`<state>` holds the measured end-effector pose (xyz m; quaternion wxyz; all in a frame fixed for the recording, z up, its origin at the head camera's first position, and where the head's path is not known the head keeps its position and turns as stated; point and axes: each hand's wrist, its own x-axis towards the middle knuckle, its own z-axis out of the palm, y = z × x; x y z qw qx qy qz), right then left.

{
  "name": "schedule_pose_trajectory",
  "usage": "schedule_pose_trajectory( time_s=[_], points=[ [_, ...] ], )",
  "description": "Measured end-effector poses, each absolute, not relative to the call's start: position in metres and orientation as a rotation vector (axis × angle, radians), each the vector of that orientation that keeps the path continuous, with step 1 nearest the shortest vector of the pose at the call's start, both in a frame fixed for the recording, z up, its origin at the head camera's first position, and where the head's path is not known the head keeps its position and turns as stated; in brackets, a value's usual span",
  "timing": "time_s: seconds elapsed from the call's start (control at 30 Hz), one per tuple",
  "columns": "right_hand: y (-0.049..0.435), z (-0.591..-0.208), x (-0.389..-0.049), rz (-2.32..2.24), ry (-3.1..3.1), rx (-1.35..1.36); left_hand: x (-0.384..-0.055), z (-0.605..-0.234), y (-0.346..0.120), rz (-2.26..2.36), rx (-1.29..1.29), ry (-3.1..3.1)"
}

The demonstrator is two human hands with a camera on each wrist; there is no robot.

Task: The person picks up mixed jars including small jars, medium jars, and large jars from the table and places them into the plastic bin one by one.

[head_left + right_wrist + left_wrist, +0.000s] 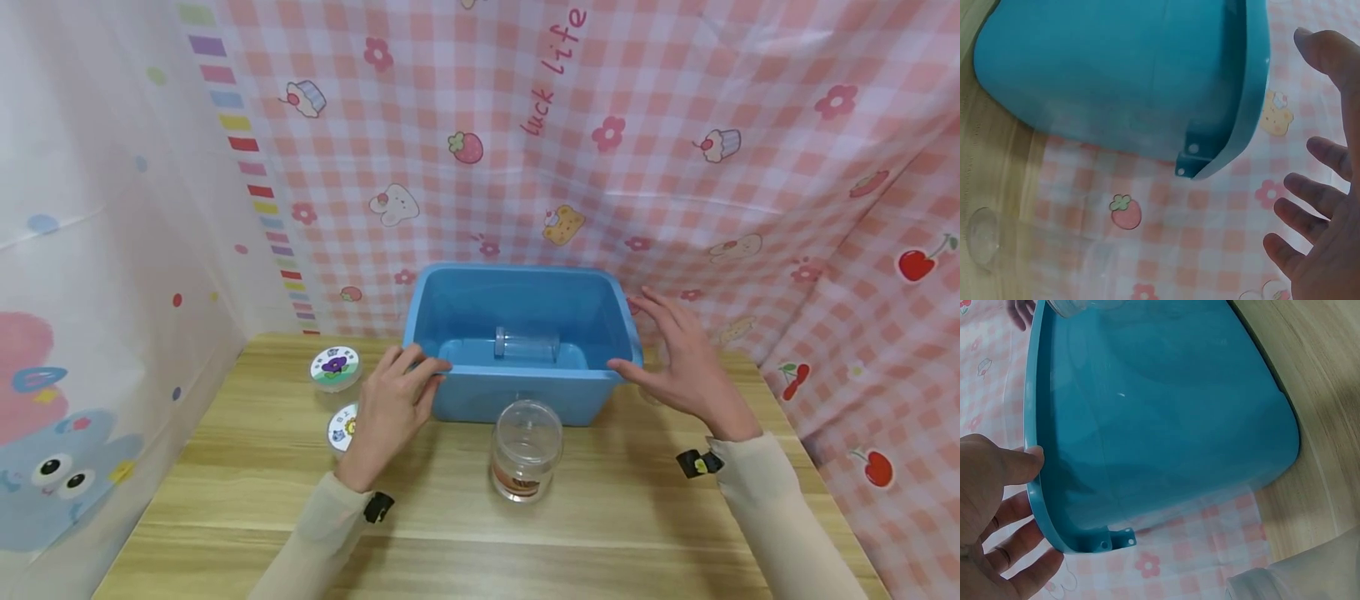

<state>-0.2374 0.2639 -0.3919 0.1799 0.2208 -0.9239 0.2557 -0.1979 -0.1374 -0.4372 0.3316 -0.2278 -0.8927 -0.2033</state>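
A blue plastic bin (517,396) stands on the table, and a clear cylindrical container (528,346) lies on its side inside. At the bin's front left corner, my left hand (396,408) grips the rim; in the left wrist view the thumb (1025,464) is on the outer side and the fingers go over the edge. My right hand (682,362) is spread beside the front right corner. Seen from the right wrist, its fingers (1313,194) stand apart from the rim. In front of the bin is an upright clear jar (527,450).
Two round containers with printed lids, one with a purple flower (335,367), the other partly behind my left hand (342,427), stand left of the bin. Another clear container (985,240) is at the bin's right side. A checked pink cloth (517,167) hangs close behind.
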Motion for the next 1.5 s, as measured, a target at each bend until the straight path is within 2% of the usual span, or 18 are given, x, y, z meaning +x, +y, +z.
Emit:
schedule_pose_trajectory(
  time_s=[0.43,0.9,1.5],
  points=[
    [0.288,-0.409,-0.237,0.865,-2.604,0.413,-0.198,-0.437,-0.137,-0.523,-0.590,-2.346],
    [0.309,-0.426,-0.241,0.976,-2.526,0.338,-0.199,-0.438,-0.137,-0.534,-0.595,-2.317],
    [0.322,-0.452,-0.244,1.120,-2.738,0.079,-0.199,-0.438,-0.137,-0.536,-0.603,-2.291]
  ],
)
